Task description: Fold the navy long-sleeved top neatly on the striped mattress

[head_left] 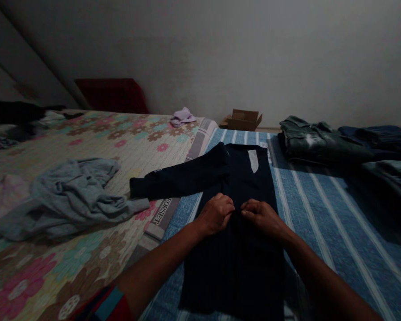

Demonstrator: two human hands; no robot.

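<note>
A dark navy long-sleeved garment [254, 249] lies spread on the blue striped bedding, one sleeve stretched out to the left. On its upper part is a pale grey patch [253, 161]. My left hand [217, 213] rests over the garment's middle, fingers bent together in a pinch on its cloth. Close beside it, my right hand [259, 215] pinches the same front, thumb against fingers. A narrow gap separates the two hands. What exactly lies between the fingertips is too dark to make out beyond the cloth.
A crumpled grey garment [76, 191] lies on the floral bedding [93, 263] at left. Folded dark green clothes [321, 140] and other folded clothes [384, 140] are stacked at right. A lilac cloth [182, 117], an open cardboard box [243, 120] and a red object [112, 94] are near the wall.
</note>
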